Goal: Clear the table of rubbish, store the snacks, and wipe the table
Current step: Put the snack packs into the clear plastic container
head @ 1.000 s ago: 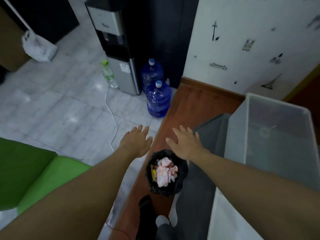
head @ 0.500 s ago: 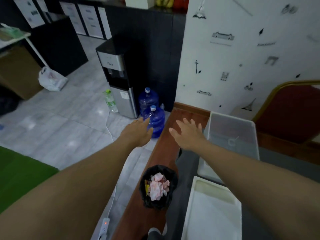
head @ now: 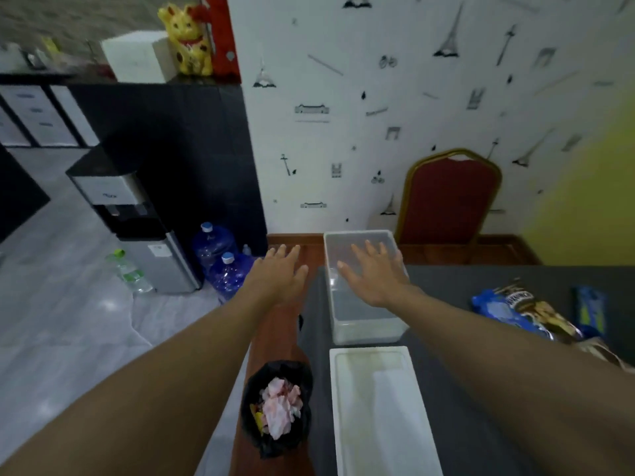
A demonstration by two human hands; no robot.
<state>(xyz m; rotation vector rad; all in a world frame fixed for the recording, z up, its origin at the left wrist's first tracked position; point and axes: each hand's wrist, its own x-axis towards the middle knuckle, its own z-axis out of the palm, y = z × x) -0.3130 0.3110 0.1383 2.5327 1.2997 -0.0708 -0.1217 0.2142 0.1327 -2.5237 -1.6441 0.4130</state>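
Both my arms reach forward with flat, spread fingers and hold nothing. My left hand (head: 280, 274) hovers over the wooden floor strip left of the table. My right hand (head: 372, 274) hangs above a clear plastic storage box (head: 364, 329) that stands open on the dark grey table (head: 481, 304). The box's white lid (head: 379, 410) lies just in front of it. A small bin with a black liner (head: 276, 405), holding crumpled pink paper, stands on the floor at the table's left edge. Snack packets (head: 525, 312) lie on the table at the right, beside a blue packet (head: 589, 312).
A red chair with a gold frame (head: 450, 197) stands against the papered wall behind the table. A water dispenser (head: 137, 228), two blue water jugs (head: 223, 266) and a plastic bottle (head: 129, 273) stand on the tiled floor to the left.
My view has lifted from the floor and bin up to the table and wall. Both hands have travelled forward and right; my right hand is now over the clear box.
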